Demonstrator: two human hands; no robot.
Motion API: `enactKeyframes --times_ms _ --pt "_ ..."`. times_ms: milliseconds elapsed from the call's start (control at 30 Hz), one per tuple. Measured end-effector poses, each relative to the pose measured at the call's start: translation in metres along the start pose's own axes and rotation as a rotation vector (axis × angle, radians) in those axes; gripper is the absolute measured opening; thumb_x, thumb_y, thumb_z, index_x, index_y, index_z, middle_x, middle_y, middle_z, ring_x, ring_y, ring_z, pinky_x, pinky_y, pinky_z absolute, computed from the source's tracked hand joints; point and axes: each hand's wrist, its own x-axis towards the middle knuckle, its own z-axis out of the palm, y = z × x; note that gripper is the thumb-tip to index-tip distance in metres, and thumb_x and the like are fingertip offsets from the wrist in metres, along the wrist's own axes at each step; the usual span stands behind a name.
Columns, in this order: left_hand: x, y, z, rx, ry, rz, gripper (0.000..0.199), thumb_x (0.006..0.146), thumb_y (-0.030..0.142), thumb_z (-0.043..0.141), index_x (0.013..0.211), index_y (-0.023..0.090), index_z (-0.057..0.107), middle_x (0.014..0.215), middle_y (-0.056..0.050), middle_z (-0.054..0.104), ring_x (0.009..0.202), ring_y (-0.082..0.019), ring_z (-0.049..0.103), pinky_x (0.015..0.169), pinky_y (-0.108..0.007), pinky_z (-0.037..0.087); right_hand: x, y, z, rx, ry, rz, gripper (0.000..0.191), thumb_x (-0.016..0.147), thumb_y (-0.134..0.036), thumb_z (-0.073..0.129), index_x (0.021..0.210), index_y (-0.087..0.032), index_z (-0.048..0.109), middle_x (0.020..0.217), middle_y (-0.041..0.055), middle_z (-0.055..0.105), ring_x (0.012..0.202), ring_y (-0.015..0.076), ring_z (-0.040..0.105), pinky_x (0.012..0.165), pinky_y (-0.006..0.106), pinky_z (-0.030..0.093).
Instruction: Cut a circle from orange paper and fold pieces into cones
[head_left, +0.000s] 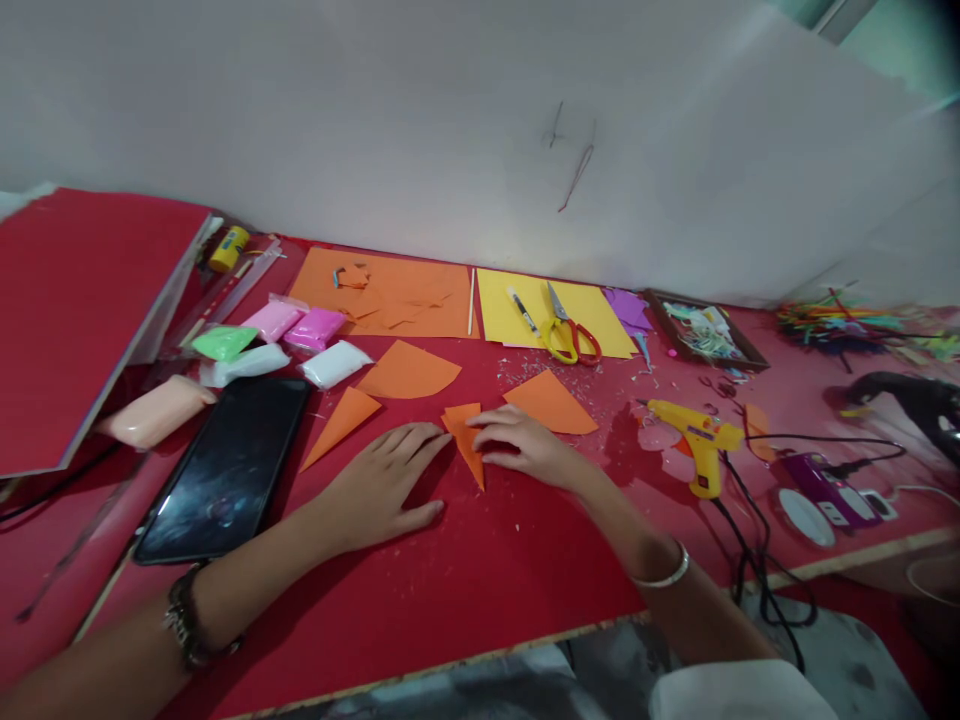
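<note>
A small folded orange paper piece (469, 440) lies on the red table with its narrow point toward me. My right hand (521, 442) rests on its right side, fingers spread and pressing it down. My left hand (386, 485) lies flat with its fingers apart, its fingertips reaching the left edge of the same piece. Just left is a narrow orange wedge (341, 425), and behind it an orange paper sector (410, 371). Another orange sector (553, 402) sits behind my right hand.
A black phone (225, 470) and clay packets (334, 363) are at left. Scissors (571, 335) and a marker (523, 310) lie on yellow paper (502, 290). A yellow glue gun (701, 440) with cables and a purple power strip (829, 490) are at right.
</note>
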Motion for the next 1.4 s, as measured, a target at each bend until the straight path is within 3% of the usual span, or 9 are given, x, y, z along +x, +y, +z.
enactKeyframes --times_ms 200,433,867,1400 --pt "-0.001 -0.002 0.004 0.007 0.041 -0.024 0.059 0.083 0.046 0.041 0.131 0.013 0.031 0.130 -0.014 0.041 0.117 -0.027 0.038 0.097 -0.040 0.033 0.009 0.006 0.001 -0.196 0.028 0.043 0.025 0.082 -0.037 0.054 0.101 -0.023 0.061 0.116 0.0068 0.051 0.107 0.0199 0.042 0.092 0.034 0.034" --pt "-0.001 0.000 0.000 -0.012 0.036 -0.024 0.060 0.085 0.050 0.036 0.134 0.016 0.029 0.134 -0.012 0.038 0.120 -0.026 0.036 0.099 -0.040 0.030 0.007 0.002 0.006 -0.321 0.054 0.097 0.032 0.087 -0.036 0.044 0.113 -0.024 0.057 0.113 0.0081 0.050 0.101 0.0205 0.044 0.087 0.035 0.037" --pt "0.005 -0.001 -0.002 -0.010 -0.001 0.007 0.067 0.083 0.055 0.036 0.137 0.016 0.025 0.138 -0.009 0.036 0.123 -0.025 0.034 0.101 -0.039 0.026 0.024 0.001 0.009 -0.319 0.056 0.108 0.037 0.087 -0.017 0.039 0.124 -0.016 0.047 0.100 0.0100 0.051 0.092 0.0196 0.044 0.081 0.034 0.038" --pt "0.011 -0.005 -0.003 0.008 -0.011 0.003 0.065 0.083 0.049 0.040 0.137 0.015 0.025 0.140 -0.009 0.032 0.125 -0.025 0.032 0.103 -0.038 0.024 0.015 -0.010 0.013 -0.310 0.074 0.202 0.051 0.081 -0.037 0.048 0.127 -0.016 0.042 0.112 0.0107 0.048 0.101 0.0244 0.042 0.086 0.039 0.039"
